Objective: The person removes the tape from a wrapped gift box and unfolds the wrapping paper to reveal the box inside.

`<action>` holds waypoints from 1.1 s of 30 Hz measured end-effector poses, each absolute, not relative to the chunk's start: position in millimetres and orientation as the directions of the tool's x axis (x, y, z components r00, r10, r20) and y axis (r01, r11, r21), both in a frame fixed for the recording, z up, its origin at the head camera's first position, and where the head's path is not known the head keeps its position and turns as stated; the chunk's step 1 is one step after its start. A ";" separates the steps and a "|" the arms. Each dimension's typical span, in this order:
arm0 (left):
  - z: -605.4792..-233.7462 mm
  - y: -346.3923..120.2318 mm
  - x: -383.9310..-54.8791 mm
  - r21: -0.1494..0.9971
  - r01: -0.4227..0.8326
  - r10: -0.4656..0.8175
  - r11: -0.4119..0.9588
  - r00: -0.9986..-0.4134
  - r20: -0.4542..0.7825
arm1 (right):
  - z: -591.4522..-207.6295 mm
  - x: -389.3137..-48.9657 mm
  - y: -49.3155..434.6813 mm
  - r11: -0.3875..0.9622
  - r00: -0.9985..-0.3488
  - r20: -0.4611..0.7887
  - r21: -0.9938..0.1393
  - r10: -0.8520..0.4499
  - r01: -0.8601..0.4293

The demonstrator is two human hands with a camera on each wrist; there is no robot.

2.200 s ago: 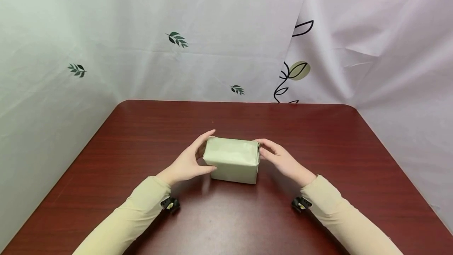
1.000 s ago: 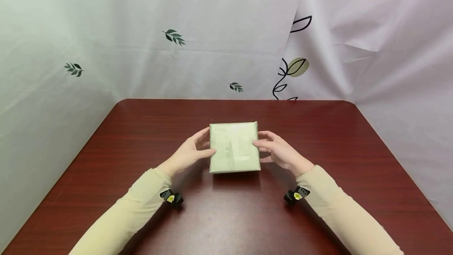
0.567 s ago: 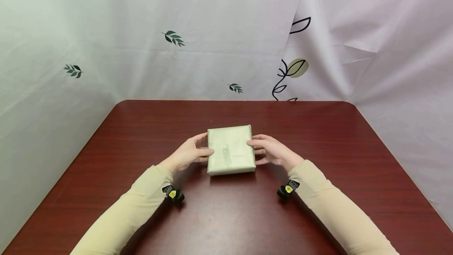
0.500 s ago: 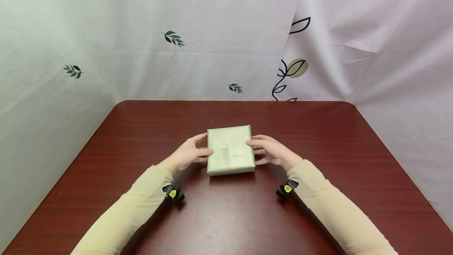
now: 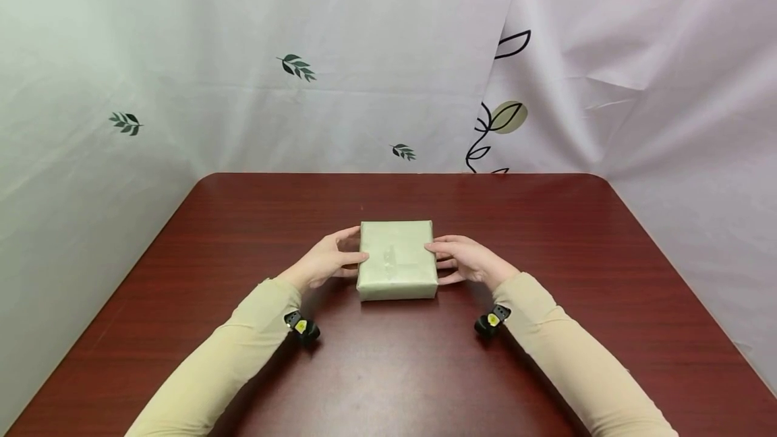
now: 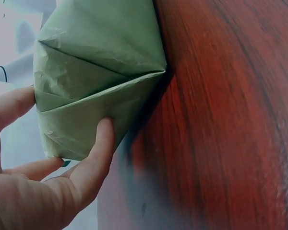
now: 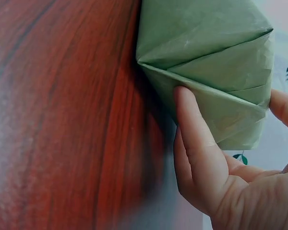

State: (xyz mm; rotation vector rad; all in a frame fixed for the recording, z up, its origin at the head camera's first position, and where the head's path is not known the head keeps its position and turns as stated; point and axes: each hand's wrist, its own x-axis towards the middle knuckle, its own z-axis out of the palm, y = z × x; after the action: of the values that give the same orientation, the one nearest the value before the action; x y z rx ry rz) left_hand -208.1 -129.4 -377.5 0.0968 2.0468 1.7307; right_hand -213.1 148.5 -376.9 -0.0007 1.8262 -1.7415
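Note:
A box wrapped in pale green paper [image 5: 396,255] is near the middle of the table, its squarish face upward with a strip of clear tape on it. My left hand [image 5: 324,261] grips its left end, thumb on the top edge and fingers along the side. At the opposite end my right hand [image 5: 475,263] holds it the same way. Folded paper flaps on the box's end [image 6: 91,72] show in the left wrist view, and similar flaps [image 7: 216,62] in the right wrist view. Whether its underside touches the table fully, I cannot tell.
The dark red wood-grain table [image 5: 388,369] has rounded far corners. White curtains [image 5: 376,32] with leaf prints hang behind it and at both sides. A small black wrist camera [image 5: 303,327] sits under the left cuff, and another camera [image 5: 492,321] under the right.
Both hands have turned the box, so its taped square face came up toward the head camera. Since then it has lowered, levelled and straightened slightly, with both hands still holding its ends.

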 end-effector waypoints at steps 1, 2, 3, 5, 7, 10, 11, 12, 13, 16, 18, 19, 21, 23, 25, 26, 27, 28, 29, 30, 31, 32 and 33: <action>-377.9 -129.3 -208.5 0.950 -0.233 0.338 0.209 -0.894 -0.294 | -377.7 -213.0 149.0 0.133 -0.815 -0.416 -0.908 -0.404 0.398; -378.3 -129.1 -208.7 0.949 -0.235 0.338 0.209 -0.894 -0.295 | -378.6 -213.2 149.2 0.130 -0.815 -0.420 -0.906 -0.400 0.403; -378.6 -129.0 -208.9 0.949 -0.238 0.337 0.208 -0.893 -0.298 | -379.8 -213.7 149.7 0.126 -0.816 -0.418 -0.906 -0.400 0.403; -379.5 -129.2 -208.8 0.949 -0.243 0.337 0.200 -0.893 -0.299 | -380.8 -214.3 149.3 0.122 -0.818 -0.425 -0.903 -0.387 0.411; -380.4 -129.9 -208.5 0.952 -0.241 0.341 0.189 -0.893 -0.294 | -380.8 -215.2 150.1 0.114 -0.819 -0.428 -0.901 -0.381 0.418; -380.8 -131.3 -206.7 0.959 -0.236 0.342 0.158 -0.898 -0.278 | -378.1 -216.0 152.5 0.097 -0.824 -0.430 -0.900 -0.370 0.426; -380.6 -131.9 -206.0 0.961 -0.234 0.342 0.148 -0.899 -0.272 | -377.0 -216.2 153.6 0.092 -0.826 -0.426 -0.901 -0.370 0.423; -380.3 -132.4 -205.2 0.962 -0.234 0.341 0.137 -0.901 -0.268 | -375.9 -216.1 154.8 0.083 -0.829 -0.423 -0.902 -0.364 0.424; -379.8 -132.8 -204.5 0.964 -0.235 0.340 0.128 -0.902 -0.265 | -374.3 -215.6 155.8 0.076 -0.833 -0.416 -0.905 -0.364 0.419; -376.7 -133.8 -201.3 0.962 -0.247 0.337 0.112 -0.902 -0.271 | -372.2 -215.0 158.3 0.054 -0.843 -0.398 -0.912 -0.363 0.407; -374.6 -133.8 -199.1 0.962 -0.251 0.335 0.104 -0.902 -0.272 | -370.7 -213.9 159.0 0.048 -0.847 -0.388 -0.916 -0.362 0.399; -373.2 -133.7 -198.0 0.963 -0.250 0.336 0.103 -0.902 -0.270 | -369.9 -213.4 159.3 0.053 -0.849 -0.384 -0.918 -0.364 0.393; -370.6 -133.7 -195.8 0.965 -0.243 0.334 0.098 -0.905 -0.262 | -368.5 -212.2 159.9 0.072 -0.851 -0.376 -0.923 -0.367 0.377; -368.3 -133.6 -194.2 0.968 -0.231 0.329 0.097 -0.910 -0.250 | -367.1 -210.5 161.1 0.101 -0.854 -0.368 -0.929 -0.369 0.356; -365.6 -133.8 -192.8 0.971 -0.221 0.321 0.093 -0.916 -0.240 | -366.4 -209.2 162.5 0.133 -0.856 -0.357 -0.934 -0.374 0.332; -364.4 -133.9 -192.5 0.972 -0.215 0.319 0.091 -0.919 -0.233 | -365.9 -208.5 163.3 0.147 -0.858 -0.352 -0.936 -0.375 0.320; -363.3 -134.1 -192.2 0.975 -0.203 0.317 0.094 -0.922 -0.222 | -365.5 -207.9 163.9 0.160 -0.859 -0.346 -0.938 -0.376 0.308; -362.1 -134.2 -191.9 0.977 -0.191 0.316 0.096 -0.925 -0.211 | -365.1 -207.3 164.6 0.171 -0.862 -0.341 -0.939 -0.376 0.297; -361.0 -134.2 -191.8 0.978 -0.183 0.311 0.096 -0.928 -0.205 | -364.7 -206.7 165.1 0.181 -0.863 -0.335 -0.941 -0.377 0.286; -360.0 -134.6 -191.7 0.980 -0.171 0.311 0.098 -0.931 -0.193 | -364.3 -206.1 165.5 0.188 -0.864 -0.331 -0.942 -0.379 0.279; -358.8 -134.5 -191.5 0.982 -0.160 0.309 0.102 -0.933 -0.184 | -363.9 -205.4 165.9 0.194 -0.865 -0.328 -0.942 -0.380 0.273; -357.6 -134.4 -191.2 0.983 -0.147 0.308 0.106 -0.935 -0.173 | -363.3 -204.6 166.1 0.198 -0.865 -0.325 -0.943 -0.382 0.267; -356.5 -134.4 -190.9 0.985 -0.133 0.309 0.113 -0.937 -0.163 | -362.7 -203.8 166.2 0.201 -0.865 -0.322 -0.944 -0.384 0.262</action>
State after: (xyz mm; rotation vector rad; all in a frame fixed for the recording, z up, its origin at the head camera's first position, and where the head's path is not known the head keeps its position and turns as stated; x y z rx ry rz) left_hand -190.9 -134.4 -356.5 0.1720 2.0698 1.8871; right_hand -203.8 166.2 -362.7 -0.1125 1.9853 -1.7114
